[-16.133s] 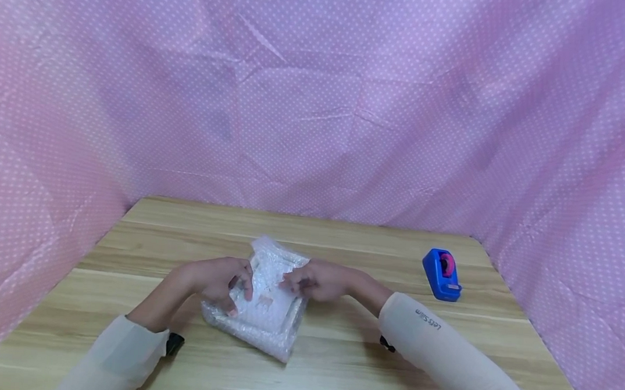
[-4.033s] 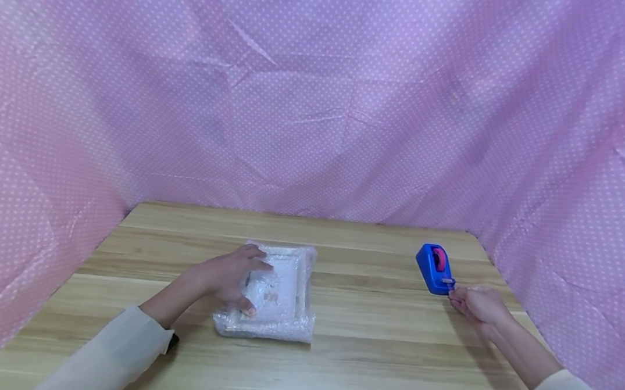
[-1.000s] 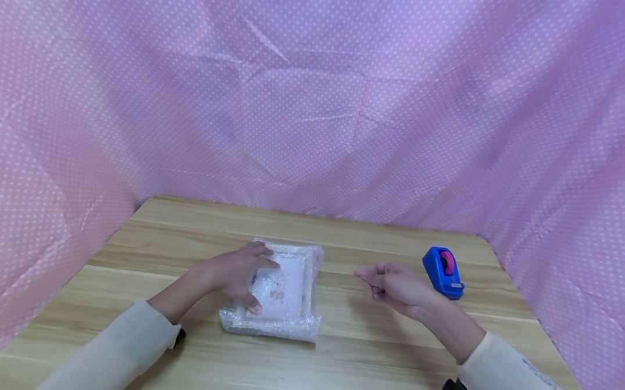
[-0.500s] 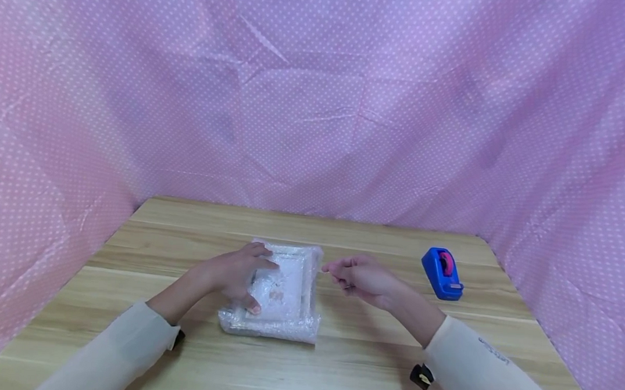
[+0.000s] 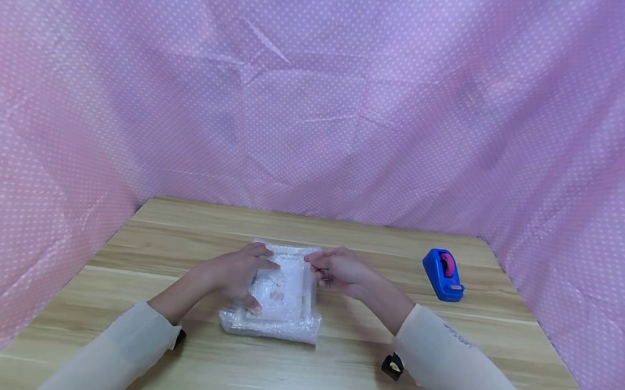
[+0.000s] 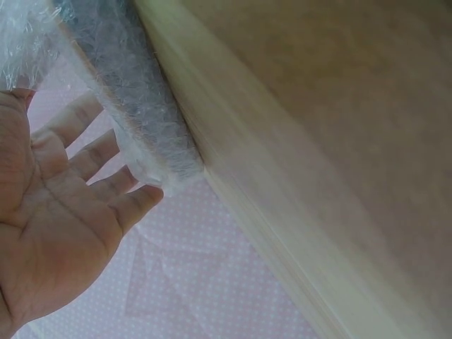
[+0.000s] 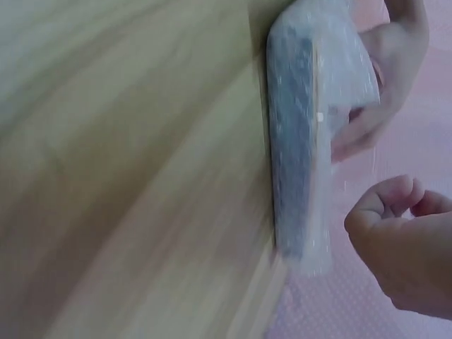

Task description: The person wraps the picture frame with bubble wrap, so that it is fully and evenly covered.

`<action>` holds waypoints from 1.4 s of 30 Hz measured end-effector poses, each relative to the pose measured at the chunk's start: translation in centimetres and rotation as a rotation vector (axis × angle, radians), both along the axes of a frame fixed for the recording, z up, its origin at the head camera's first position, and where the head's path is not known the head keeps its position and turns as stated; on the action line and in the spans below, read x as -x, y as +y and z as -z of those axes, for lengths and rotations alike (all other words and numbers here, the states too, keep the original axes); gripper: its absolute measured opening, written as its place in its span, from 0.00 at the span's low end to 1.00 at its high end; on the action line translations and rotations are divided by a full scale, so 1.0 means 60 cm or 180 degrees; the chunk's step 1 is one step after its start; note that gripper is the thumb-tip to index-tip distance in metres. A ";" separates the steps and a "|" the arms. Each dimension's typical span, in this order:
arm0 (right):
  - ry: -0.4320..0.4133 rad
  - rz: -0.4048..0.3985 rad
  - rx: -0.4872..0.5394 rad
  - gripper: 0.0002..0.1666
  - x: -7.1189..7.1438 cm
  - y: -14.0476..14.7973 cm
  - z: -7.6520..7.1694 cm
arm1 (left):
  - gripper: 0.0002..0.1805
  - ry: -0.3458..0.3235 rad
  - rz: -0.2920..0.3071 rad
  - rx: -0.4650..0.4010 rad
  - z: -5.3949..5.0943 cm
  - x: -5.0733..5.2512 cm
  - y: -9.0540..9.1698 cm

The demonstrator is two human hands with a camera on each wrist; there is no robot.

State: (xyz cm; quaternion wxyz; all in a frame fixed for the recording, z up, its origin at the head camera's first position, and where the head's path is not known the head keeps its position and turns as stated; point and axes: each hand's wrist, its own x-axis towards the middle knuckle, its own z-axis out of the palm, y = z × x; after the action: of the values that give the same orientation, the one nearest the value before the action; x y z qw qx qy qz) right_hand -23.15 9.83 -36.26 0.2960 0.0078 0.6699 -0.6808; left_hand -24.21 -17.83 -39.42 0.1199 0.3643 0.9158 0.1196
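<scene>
A picture frame in bubble wrap [image 5: 281,304] lies flat on the wooden table, its inner rectangle and a small faint print showing through. My left hand [image 5: 238,276] rests over its left side with fingers spread; the left wrist view shows that hand's fingers [image 6: 88,148] fairly straight against the wrapped edge. Over the upper right edge of the parcel is my right hand [image 5: 340,270], thumb and index fingertips pinched together. Between them is a short piece of clear tape, hardly visible now. In the right wrist view the right hand [image 7: 406,240] is curled just above the wrap.
A blue tape dispenser [image 5: 443,276] with a pink core stands at the right of the wooden table [image 5: 185,224]. Pink dotted cloth [image 5: 316,102] hangs behind and on both sides of the table.
Earlier both hands folded the wrap; later my right hand pulled at the dispenser's tape. Over the last second it has moved left to the parcel's upper right edge. My left hand stays put.
</scene>
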 end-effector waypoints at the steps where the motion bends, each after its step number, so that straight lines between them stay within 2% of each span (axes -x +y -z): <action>1: -0.0019 0.0046 0.0030 0.19 -0.001 -0.006 0.003 | 0.51 -0.0004 -0.0003 0.0007 0.000 0.000 0.001; 8: -0.0226 0.0431 0.0389 0.15 -0.022 -0.050 0.015 | 0.52 0.0022 -0.0035 0.0010 -0.004 0.003 0.001; 11: -0.0331 0.0442 0.0488 0.19 -0.033 -0.061 0.019 | 0.52 0.0014 -0.0034 -0.0007 -0.005 0.004 0.002; 16: -0.0359 0.0348 0.0461 0.28 -0.045 -0.062 0.028 | 0.52 0.0009 -0.0018 0.0008 -0.007 0.004 0.004; 20: -0.0376 0.0293 0.0401 0.28 -0.048 -0.056 0.030 | 0.52 0.0000 -0.0028 0.0028 -0.007 0.006 0.004; 24: -0.0419 0.0167 0.0201 0.23 -0.052 -0.049 0.028 | 0.53 -0.0026 -0.0041 0.0035 -0.009 0.007 0.005; 30: -0.0421 -0.0017 -0.0126 0.02 -0.051 -0.044 0.028 | 0.53 -0.0072 -0.0071 0.0030 -0.008 0.004 0.004; 35: -0.0252 -0.0050 -0.0528 0.08 -0.042 -0.041 0.033 | 0.53 -0.0080 -0.0077 0.0006 -0.006 0.001 0.003; 42: -0.0098 -0.0240 -0.1011 0.16 -0.031 -0.038 0.035 | 0.53 -0.0102 -0.0118 0.0000 -0.001 -0.001 0.003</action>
State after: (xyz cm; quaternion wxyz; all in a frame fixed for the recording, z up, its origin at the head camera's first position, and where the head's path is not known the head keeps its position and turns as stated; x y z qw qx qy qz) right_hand -21.28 7.55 -38.39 0.3267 0.0398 0.7643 -0.5545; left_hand -24.15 -17.65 -39.34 0.1323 0.3453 0.9203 0.1276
